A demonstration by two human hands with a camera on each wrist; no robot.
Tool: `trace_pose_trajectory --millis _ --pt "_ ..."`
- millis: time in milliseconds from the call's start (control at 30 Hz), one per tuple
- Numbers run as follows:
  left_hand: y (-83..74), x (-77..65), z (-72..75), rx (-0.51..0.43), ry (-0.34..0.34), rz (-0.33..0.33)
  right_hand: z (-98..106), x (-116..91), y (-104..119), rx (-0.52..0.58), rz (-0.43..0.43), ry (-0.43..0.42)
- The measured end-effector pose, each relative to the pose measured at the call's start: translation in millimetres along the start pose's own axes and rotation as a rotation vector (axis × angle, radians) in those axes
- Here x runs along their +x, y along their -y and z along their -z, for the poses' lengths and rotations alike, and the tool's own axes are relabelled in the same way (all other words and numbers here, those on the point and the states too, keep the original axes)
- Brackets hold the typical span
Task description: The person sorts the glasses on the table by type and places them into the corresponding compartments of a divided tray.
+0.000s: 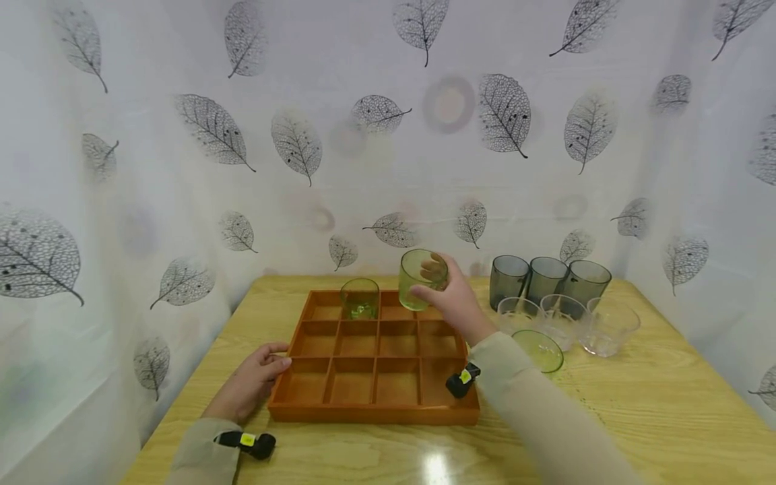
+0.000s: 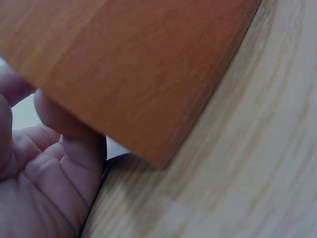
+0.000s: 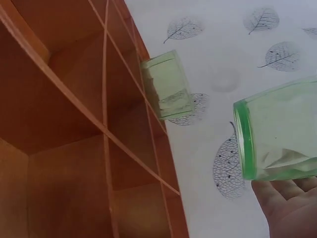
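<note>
My right hand (image 1: 455,296) grips a green-tinted glass (image 1: 418,279), fingers behind it and thumb in front. The glass is held over the back row of an orange-brown wooden compartment tray (image 1: 372,414), right of centre. Another green glass (image 1: 360,300) stands in a back-row compartment, second from the left; in the right wrist view this green glass (image 3: 168,85) rises above the dividers. At the tray's left side, my left hand (image 1: 248,380) touches the outer wall with thumb and fingers. The left wrist view has the thumb (image 2: 59,116) right at the tray's edge.
Right of the tray, three dark grey glasses (image 1: 509,283) stand in a row at the back. Three clear glasses (image 1: 560,323) are in front of them. A green glass (image 1: 539,350) lies near my right forearm. Behind the wooden table (image 1: 667,417) hangs a leaf-patterned curtain (image 1: 388,168).
</note>
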State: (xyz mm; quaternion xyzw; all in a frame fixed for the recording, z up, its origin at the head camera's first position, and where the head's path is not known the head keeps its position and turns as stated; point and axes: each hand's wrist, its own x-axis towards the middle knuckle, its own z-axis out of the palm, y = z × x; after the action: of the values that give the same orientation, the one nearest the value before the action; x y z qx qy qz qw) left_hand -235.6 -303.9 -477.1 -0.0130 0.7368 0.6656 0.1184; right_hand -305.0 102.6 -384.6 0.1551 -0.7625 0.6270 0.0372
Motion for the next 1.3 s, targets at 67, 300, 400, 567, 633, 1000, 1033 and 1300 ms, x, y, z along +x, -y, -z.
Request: trace_pose_trajectory --millis 67,300,400,567,633,1000,1033,1300 --pt "0.0 -0.1 -0.1 0.006 -0.004 -0.001 -4 5 -5 0.012 -0.007 0.003" --pt "0.0 -0.3 -1.1 -0.010 -0.004 0.000 -15 9 -5 0.019 -0.078 0.015" --pt "0.6 0.2 -2.1 -0.018 -0.011 0.003 -21 13 -14 0.023 -0.112 0.018" --pt "0.4 0.2 -2.8 -0.012 -0.001 0.014 -28 22 -42 0.044 -0.124 -0.003" --pt "0.1 0.1 -3.0 -0.012 0.002 0.015 -30 23 -45 0.038 -0.118 0.004" --pt "-0.6 -0.4 -1.8 0.024 -0.018 0.025 -37 26 -61 -0.119 -0.134 0.058" --pt "-0.6 -0.1 -1.7 0.023 -0.017 0.027 -38 26 -62 -0.132 -0.141 0.046" --pt "0.5 2.0 -1.9 0.012 -0.021 0.037 -39 25 -64 -0.228 -0.148 0.023"
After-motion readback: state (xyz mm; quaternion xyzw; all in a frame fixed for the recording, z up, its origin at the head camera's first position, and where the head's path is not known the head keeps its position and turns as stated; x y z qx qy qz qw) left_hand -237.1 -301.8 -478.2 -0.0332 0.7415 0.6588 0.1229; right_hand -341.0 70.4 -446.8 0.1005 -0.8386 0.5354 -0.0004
